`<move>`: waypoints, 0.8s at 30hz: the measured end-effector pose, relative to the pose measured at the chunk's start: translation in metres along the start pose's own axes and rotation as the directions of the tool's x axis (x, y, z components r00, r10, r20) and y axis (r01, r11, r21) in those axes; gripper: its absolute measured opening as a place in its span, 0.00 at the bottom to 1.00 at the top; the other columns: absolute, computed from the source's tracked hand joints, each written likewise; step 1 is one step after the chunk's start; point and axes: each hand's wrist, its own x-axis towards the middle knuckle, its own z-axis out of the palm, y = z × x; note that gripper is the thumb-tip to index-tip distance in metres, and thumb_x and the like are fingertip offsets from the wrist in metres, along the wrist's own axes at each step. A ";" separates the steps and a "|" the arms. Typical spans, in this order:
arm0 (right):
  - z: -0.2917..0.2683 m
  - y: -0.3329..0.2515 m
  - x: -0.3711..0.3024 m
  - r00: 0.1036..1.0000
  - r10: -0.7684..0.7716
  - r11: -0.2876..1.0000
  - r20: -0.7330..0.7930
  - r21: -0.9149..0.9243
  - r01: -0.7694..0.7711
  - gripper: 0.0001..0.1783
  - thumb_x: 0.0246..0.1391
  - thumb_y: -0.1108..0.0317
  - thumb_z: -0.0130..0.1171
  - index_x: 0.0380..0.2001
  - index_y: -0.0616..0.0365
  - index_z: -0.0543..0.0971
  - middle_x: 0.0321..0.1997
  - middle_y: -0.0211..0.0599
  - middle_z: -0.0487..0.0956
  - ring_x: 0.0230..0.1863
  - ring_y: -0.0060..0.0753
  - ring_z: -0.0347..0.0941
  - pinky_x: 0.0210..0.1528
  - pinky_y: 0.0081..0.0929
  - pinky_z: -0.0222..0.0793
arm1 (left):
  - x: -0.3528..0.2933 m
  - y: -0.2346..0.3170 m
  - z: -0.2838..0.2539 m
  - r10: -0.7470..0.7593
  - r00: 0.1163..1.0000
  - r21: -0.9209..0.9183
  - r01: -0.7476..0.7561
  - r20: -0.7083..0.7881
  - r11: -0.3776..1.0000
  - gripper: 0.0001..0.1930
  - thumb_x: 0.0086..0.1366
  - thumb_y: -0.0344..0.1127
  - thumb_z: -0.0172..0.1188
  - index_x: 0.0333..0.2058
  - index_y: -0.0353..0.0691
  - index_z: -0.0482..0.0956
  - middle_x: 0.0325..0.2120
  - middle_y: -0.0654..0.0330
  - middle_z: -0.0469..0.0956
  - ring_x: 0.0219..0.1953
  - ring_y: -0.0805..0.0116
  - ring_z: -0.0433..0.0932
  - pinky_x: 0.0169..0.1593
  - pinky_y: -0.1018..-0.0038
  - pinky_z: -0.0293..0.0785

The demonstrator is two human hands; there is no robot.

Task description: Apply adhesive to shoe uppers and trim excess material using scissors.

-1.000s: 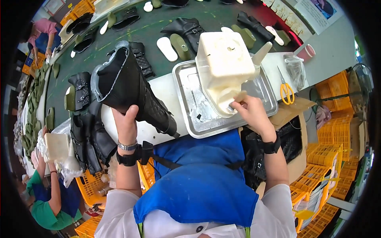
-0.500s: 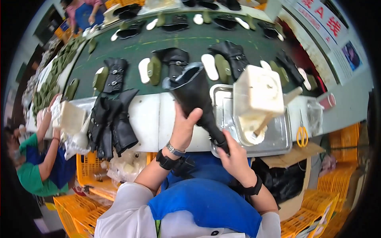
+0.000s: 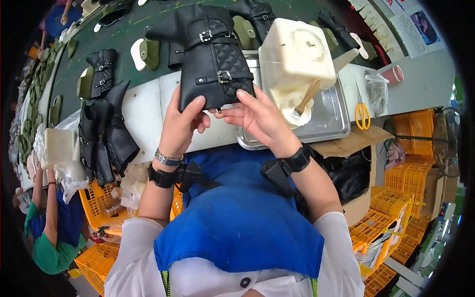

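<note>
While both hands work above the near edge of the bench, they hold up a black boot shaft point(image 3: 210, 59) with quilted panel and two buckled straps. Left hand point(image 3: 180, 126) grasps the shaft's lower left corner, thumb on its face, fingers behind. Right hand point(image 3: 260, 119) pinches the lower right edge, fingertips touching the hem. Shaft is upright, facing the camera, in front of the green belt point(image 3: 123, 34). Just right of it: metal tray point(image 3: 321, 126) carrying a cream tub point(image 3: 294, 57), with a brush point(image 3: 304, 101) leaning from the tub's base onto the tray. Yellow scissors point(image 3: 362, 111) lie right of the tray. Left on the bench: pile of black boot parts point(image 3: 106, 141). Far left, another person point(image 3: 49, 222) in green stands by an orange crate point(image 3: 99, 205).
</note>
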 end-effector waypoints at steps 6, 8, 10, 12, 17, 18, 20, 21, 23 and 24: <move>0.007 -0.002 -0.004 0.999 0.012 1.000 0.047 -0.021 -0.011 0.18 0.60 0.65 0.45 0.51 0.57 0.60 0.46 0.42 0.72 0.43 0.40 0.75 0.40 0.30 0.73 | -0.005 0.007 0.006 0.136 0.988 0.044 -0.133 -0.067 0.990 0.21 0.61 0.32 0.54 0.51 0.36 0.61 0.28 0.57 0.75 0.22 0.74 0.75 0.25 0.81 0.73; 0.007 -0.002 -0.001 0.999 0.005 0.997 0.032 -0.081 -0.002 0.17 0.60 0.63 0.46 0.49 0.58 0.62 0.46 0.41 0.72 0.42 0.36 0.74 0.40 0.28 0.72 | -0.005 0.014 0.005 0.155 0.986 0.064 -0.151 -0.063 0.987 0.21 0.60 0.32 0.54 0.51 0.36 0.61 0.28 0.57 0.75 0.22 0.74 0.75 0.25 0.81 0.73; 0.009 -0.003 0.004 0.999 0.013 0.987 0.037 -0.162 -0.007 0.19 0.59 0.63 0.47 0.50 0.58 0.62 0.45 0.41 0.73 0.41 0.34 0.74 0.40 0.26 0.72 | -0.004 0.019 0.000 0.214 0.973 0.088 -0.206 -0.085 0.974 0.19 0.60 0.31 0.54 0.49 0.35 0.63 0.27 0.58 0.75 0.22 0.74 0.75 0.26 0.81 0.73; 0.015 -0.002 0.006 0.997 0.030 0.970 0.069 -0.242 -0.013 0.21 0.59 0.62 0.48 0.52 0.59 0.62 0.45 0.41 0.73 0.40 0.31 0.73 0.40 0.25 0.71 | -0.008 0.031 -0.014 0.230 0.967 0.108 -0.218 -0.113 0.970 0.19 0.61 0.31 0.54 0.49 0.35 0.63 0.27 0.59 0.75 0.22 0.75 0.75 0.25 0.81 0.73; 0.007 0.001 -0.015 0.997 -0.021 0.793 -0.072 -0.608 -0.027 0.23 0.58 0.69 0.49 0.56 0.61 0.63 0.41 0.38 0.74 0.42 0.22 0.70 0.43 0.19 0.69 | 0.008 0.081 -0.072 0.277 0.933 0.135 -0.251 -0.229 0.958 0.16 0.60 0.30 0.55 0.46 0.35 0.65 0.24 0.62 0.74 0.19 0.77 0.73 0.23 0.83 0.69; 0.009 0.003 -0.021 0.997 -0.027 0.763 -0.073 -0.646 -0.027 0.21 0.57 0.70 0.49 0.54 0.63 0.64 0.40 0.38 0.74 0.41 0.22 0.71 0.43 0.20 0.69 | 0.012 0.092 -0.094 0.279 0.925 0.142 -0.249 -0.258 0.958 0.15 0.60 0.30 0.55 0.45 0.35 0.67 0.23 0.63 0.74 0.19 0.78 0.72 0.23 0.84 0.68; 0.003 0.011 -0.032 0.994 -0.098 0.685 -0.038 -0.727 0.040 0.18 0.56 0.72 0.49 0.50 0.65 0.68 0.38 0.37 0.75 0.36 0.21 0.72 0.40 0.19 0.69 | 0.020 0.119 -0.139 0.294 0.882 0.194 -0.236 -0.368 0.952 0.12 0.59 0.29 0.55 0.42 0.36 0.69 0.23 0.64 0.74 0.19 0.78 0.72 0.22 0.85 0.69; 0.003 0.013 -0.036 0.996 -0.085 0.638 -0.029 -0.769 0.032 0.16 0.55 0.73 0.50 0.48 0.65 0.70 0.37 0.36 0.76 0.36 0.21 0.72 0.39 0.18 0.69 | 0.021 0.133 -0.160 0.286 0.858 0.204 -0.217 -0.427 0.955 0.11 0.59 0.29 0.55 0.40 0.37 0.69 0.23 0.64 0.74 0.19 0.78 0.72 0.21 0.86 0.69; 0.011 0.014 -0.039 0.992 -0.122 0.491 0.025 -0.867 0.082 0.13 0.53 0.75 0.52 0.43 0.65 0.73 0.32 0.37 0.77 0.33 0.23 0.74 0.37 0.20 0.69 | 0.027 0.154 -0.222 0.324 0.802 0.215 -0.247 -0.502 0.945 0.09 0.59 0.29 0.55 0.38 0.37 0.69 0.22 0.64 0.74 0.19 0.78 0.73 0.21 0.87 0.69; 0.015 0.016 -0.039 0.990 -0.125 0.452 0.062 -0.885 0.113 0.13 0.52 0.75 0.53 0.42 0.65 0.74 0.31 0.38 0.78 0.32 0.24 0.74 0.37 0.20 0.70 | 0.029 0.165 -0.252 0.338 0.745 0.188 -0.282 -0.575 0.941 0.08 0.59 0.28 0.55 0.37 0.38 0.69 0.22 0.64 0.73 0.18 0.77 0.73 0.21 0.85 0.70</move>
